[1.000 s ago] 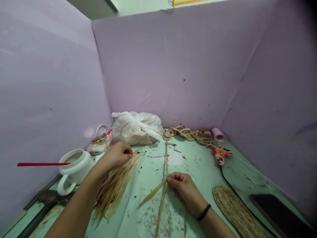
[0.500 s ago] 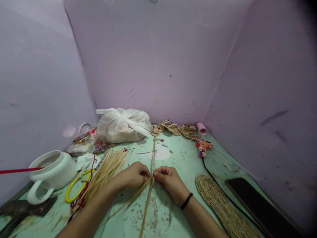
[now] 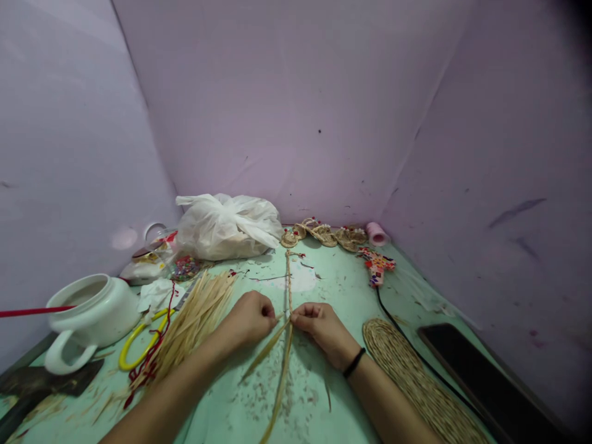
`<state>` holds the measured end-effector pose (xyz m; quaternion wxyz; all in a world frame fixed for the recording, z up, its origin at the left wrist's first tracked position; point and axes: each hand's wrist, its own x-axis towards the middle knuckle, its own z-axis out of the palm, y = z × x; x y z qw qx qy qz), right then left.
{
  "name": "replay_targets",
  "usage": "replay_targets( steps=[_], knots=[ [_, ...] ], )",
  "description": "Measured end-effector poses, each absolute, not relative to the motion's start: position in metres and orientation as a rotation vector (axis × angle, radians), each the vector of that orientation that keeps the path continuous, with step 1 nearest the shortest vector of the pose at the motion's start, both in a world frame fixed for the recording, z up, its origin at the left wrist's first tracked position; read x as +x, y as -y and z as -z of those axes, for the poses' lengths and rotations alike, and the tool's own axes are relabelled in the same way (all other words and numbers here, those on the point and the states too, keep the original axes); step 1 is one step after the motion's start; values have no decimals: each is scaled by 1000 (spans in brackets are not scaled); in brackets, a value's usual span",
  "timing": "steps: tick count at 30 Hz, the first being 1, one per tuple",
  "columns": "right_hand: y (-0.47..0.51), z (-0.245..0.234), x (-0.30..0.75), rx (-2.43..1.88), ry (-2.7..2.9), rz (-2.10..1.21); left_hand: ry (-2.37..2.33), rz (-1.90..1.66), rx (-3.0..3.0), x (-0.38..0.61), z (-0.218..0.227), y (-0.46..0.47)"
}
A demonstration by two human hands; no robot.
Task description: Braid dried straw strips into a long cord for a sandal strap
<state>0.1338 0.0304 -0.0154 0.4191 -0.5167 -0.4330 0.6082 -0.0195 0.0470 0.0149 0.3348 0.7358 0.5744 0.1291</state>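
A thin straw braid (image 3: 289, 283) runs away from me along the pale green table, its far end by a small dark red bit. My right hand (image 3: 321, 330), with a black band at the wrist, pinches the braid's near end. Just left of it, my left hand (image 3: 252, 317) is closed in a pinch on a straw strand (image 3: 280, 317), of which only a short piece shows. Two loose strands trail towards me from the braid: one slants left (image 3: 263, 356), the other hangs nearly straight down (image 3: 281, 388).
Left of my hands lie a straw bundle (image 3: 197, 317), yellow-handled scissors (image 3: 127, 351), a white pot (image 3: 99, 314) and a hammer-like tool (image 3: 55, 379). At the back are a plastic bag (image 3: 229, 228), small woven sandals (image 3: 319, 233) and a pink spool (image 3: 377, 234). Rightward lie a woven sole (image 3: 407, 376), corded glue gun (image 3: 378, 265) and phone (image 3: 472, 370).
My left hand has moved slightly left, away from the braid, and a short strand now shows between it and the braid. My right hand stays at the braid's near end. The view has shifted a little.
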Motion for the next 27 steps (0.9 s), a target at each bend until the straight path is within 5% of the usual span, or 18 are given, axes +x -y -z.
replay_targets(
  steps=[27],
  knots=[
    [-27, 10, 133, -1279, 1041, -1585, -1303, -292, 1110, -9, -11, -53]
  ],
)
